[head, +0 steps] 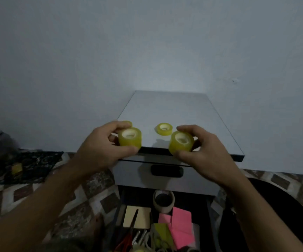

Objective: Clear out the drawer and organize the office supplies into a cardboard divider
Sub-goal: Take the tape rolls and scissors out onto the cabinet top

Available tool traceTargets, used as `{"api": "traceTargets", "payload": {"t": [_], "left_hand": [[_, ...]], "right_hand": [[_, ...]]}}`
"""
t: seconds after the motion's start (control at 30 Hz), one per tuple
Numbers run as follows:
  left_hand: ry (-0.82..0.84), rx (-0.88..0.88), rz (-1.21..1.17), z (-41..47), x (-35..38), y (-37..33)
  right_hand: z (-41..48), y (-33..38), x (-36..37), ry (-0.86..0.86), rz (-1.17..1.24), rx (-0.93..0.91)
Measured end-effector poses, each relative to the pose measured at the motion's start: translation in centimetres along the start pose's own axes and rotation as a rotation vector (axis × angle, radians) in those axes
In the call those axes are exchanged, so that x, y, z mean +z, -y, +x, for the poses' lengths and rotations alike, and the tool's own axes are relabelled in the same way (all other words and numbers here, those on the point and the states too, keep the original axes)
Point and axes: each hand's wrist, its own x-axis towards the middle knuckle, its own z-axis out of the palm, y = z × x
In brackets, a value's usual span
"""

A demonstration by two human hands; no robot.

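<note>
A small glossy grey table (174,110) stands against a plain blue-grey wall (147,42) on a diamond-patterned floor (74,197). The left hand (99,148) grips one yellow tape roll (129,139), the right hand (201,151) a second yellow tape roll (181,143).

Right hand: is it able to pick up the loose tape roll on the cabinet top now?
Probably not yet: the right hand already grips a tape roll. The loose roll sits close, unobstructed.
</note>
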Motion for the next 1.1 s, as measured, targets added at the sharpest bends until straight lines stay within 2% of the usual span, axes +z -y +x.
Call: {"api": "traceTargets", "payload": {"t": [0.2,0.43,0.6,0.73,1.1], "left_hand": [[-0.077,-0.053,0.014,10.3,-1.4,1.7],[0.002,-0.214,0.026,17.6,1.0,6.0],[0.015,-0.272,0.032,19.2,2.2,8.4],[-0.023,-0.250,0.050,18.8,2.9,9.4],[-0.134,-0.278,0.175,16.3,3.7,9.4]], "right_hand": [[10.4,-0.4,0.2,-0.045,-0.069,0.035],[17.4,-3.2,3.5,0.032,-0.114,0.145],[19.1,-4.7,5.1,0.089,-0.176,0.185],[19.0,-5.2,6.1,0.087,-0.202,0.205],[18.1,-5.2,6.7,0.091,-0.273,0.161]]}}
